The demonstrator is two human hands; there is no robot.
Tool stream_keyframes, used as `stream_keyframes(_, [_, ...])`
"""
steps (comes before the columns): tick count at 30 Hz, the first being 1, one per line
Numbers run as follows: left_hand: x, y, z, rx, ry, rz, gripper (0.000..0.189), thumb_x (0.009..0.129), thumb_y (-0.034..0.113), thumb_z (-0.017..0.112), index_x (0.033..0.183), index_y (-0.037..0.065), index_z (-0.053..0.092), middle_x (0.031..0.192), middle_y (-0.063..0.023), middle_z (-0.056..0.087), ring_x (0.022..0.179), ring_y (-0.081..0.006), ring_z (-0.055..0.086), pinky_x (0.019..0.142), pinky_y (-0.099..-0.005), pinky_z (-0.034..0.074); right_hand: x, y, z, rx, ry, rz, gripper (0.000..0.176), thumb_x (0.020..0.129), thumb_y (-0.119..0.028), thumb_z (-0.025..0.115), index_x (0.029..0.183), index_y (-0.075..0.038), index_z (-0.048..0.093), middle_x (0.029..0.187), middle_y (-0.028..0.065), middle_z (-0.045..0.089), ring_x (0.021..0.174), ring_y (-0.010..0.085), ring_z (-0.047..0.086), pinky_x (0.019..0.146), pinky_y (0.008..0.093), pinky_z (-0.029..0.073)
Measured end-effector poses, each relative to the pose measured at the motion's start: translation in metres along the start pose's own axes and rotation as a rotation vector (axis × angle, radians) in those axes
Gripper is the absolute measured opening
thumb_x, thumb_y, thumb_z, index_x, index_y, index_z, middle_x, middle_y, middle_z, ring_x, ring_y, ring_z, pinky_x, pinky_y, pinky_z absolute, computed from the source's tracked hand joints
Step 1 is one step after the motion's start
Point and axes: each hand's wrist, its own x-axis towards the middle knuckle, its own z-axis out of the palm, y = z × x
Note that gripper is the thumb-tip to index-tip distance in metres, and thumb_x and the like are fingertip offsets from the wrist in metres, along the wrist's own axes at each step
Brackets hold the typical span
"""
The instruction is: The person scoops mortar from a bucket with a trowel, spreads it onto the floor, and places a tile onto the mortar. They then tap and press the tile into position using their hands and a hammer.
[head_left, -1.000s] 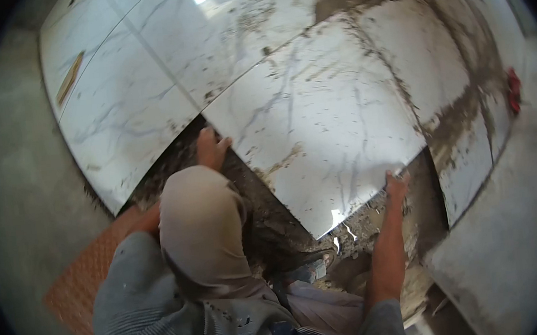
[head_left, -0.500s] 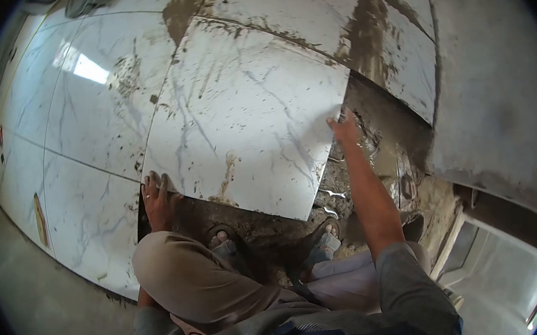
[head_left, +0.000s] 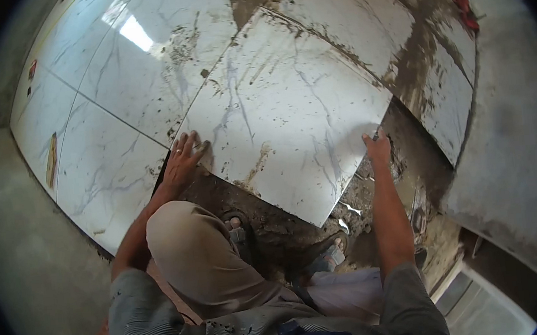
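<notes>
A large white marbled tile, spotted with mud, lies in front of me over wet mortar. My left hand rests with spread fingers on its near left corner, beside the joint with the neighbouring tile. At the right edge my right hand grips the tile, thumb on top and the other fingers at the edge, partly hidden. The tile's near corner juts out over the mortar between my feet and my right arm.
More mud-smeared tiles lie beyond. A red object is by the grey wall at the right. A narrow yellowish piece lies on the far-left tiles. My sandalled feet stand in the mortar.
The view has turned, so the tiles appear shifted right. My left hand's fingers have spread further over the tile's corner. My right hand keeps its hold at the right edge.
</notes>
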Motion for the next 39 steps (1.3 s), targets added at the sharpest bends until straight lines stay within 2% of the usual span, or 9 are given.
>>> stream_keyframes(3, [0.005,-0.001,-0.008,0.009,-0.081,0.055,0.082,0.059,0.032,0.078,0.132,0.018,0.044,0.143,-0.0179,0.024,0.131,-0.0421,0.024,0.107,-0.0478,0.025,-0.003,-0.039,-0.007,-0.238,0.030,-0.143,0.069,0.078,-0.032,0.065,0.134,-0.003,0.038,0.142,0.0222,0.028,0.127,0.0403,0.032,0.100,0.0448,0.032])
stream_keyframes(5, [0.005,0.000,-0.010,0.051,-0.129,0.061,0.081,0.061,0.034,0.077,0.133,0.017,0.042,0.143,-0.0209,0.022,0.131,-0.0441,0.023,0.107,-0.0512,0.022,-0.009,-0.083,-0.005,-0.165,0.170,-0.597,0.069,0.082,-0.032,0.061,0.138,-0.005,0.030,0.144,0.0204,0.023,0.132,0.0371,0.024,0.106,0.0466,0.021])
stream_keyframes(12, [0.006,0.000,-0.012,0.050,-0.163,0.068,0.079,0.065,0.035,0.075,0.134,0.014,0.040,0.143,-0.0240,0.020,0.131,-0.0455,0.022,0.107,-0.0532,0.019,-0.050,-0.179,0.020,-0.347,-0.111,-1.252,0.075,0.086,-0.052,0.046,0.139,-0.003,0.025,0.146,0.0162,0.021,0.136,0.0326,0.017,0.109,0.0519,0.009])
stream_keyframes(16, [0.008,0.001,-0.010,0.044,-0.203,0.054,0.077,0.068,0.034,0.073,0.134,0.015,0.039,0.143,-0.0246,0.019,0.131,-0.0457,0.021,0.107,-0.0533,0.019,-0.001,-0.152,0.042,-0.419,-0.078,-1.021,0.073,0.087,-0.052,0.043,0.135,0.001,0.031,0.144,0.0185,0.024,0.134,0.0330,0.021,0.108,0.0524,0.009])
stream_keyframes(20, [-0.003,0.006,-0.008,0.016,-0.222,0.054,0.078,0.068,0.033,0.073,0.135,0.015,0.037,0.143,-0.0250,0.019,0.130,-0.0463,0.021,0.106,-0.0547,0.020,0.011,-0.140,0.059,-0.383,-0.032,-1.053,0.078,0.087,-0.054,0.042,0.133,0.007,0.030,0.143,0.0217,0.025,0.134,0.0333,0.021,0.107,0.0551,0.011])
stream_keyframes(25, [0.006,0.000,-0.009,0.038,-0.175,0.069,0.080,0.066,0.032,0.075,0.134,0.014,0.037,0.142,-0.0251,0.019,0.129,-0.0473,0.022,0.105,-0.0554,0.021,-0.005,-0.205,0.016,-0.278,0.019,-1.186,0.077,0.088,-0.053,0.041,0.135,0.006,0.028,0.141,0.0225,0.028,0.134,0.0344,0.020,0.107,0.0559,0.011])
stream_keyframes(33, [0.008,0.000,-0.010,-0.001,-0.174,0.053,0.082,0.063,0.032,0.076,0.134,0.014,0.039,0.143,-0.0242,0.020,0.130,-0.0462,0.023,0.106,-0.0550,0.020,0.043,-0.177,0.064,-0.411,-0.012,-0.970,0.080,0.088,-0.056,0.037,0.136,0.006,0.026,0.143,0.0224,0.026,0.135,0.0346,0.017,0.107,0.0554,0.009])
stream_keyframes(36, [0.014,-0.004,-0.010,0.016,-0.170,0.044,0.084,0.063,0.034,0.076,0.134,0.015,0.038,0.143,-0.0239,0.019,0.130,-0.0451,0.022,0.106,-0.0543,0.020,0.025,-0.235,0.031,-0.301,0.153,-1.187,0.080,0.087,-0.056,0.038,0.136,0.006,0.025,0.143,0.0243,0.023,0.135,0.0356,0.017,0.106,0.0558,0.011])
stream_keyframes(39, [0.010,-0.003,-0.008,0.017,-0.194,0.020,0.084,0.063,0.036,0.076,0.135,0.016,0.038,0.143,-0.0238,0.019,0.131,-0.0445,0.020,0.107,-0.0538,0.019,0.036,-0.244,0.063,-0.247,0.231,-1.145,0.080,0.087,-0.055,0.039,0.136,0.006,0.024,0.143,0.0231,0.023,0.135,0.0355,0.017,0.106,0.0558,0.011])
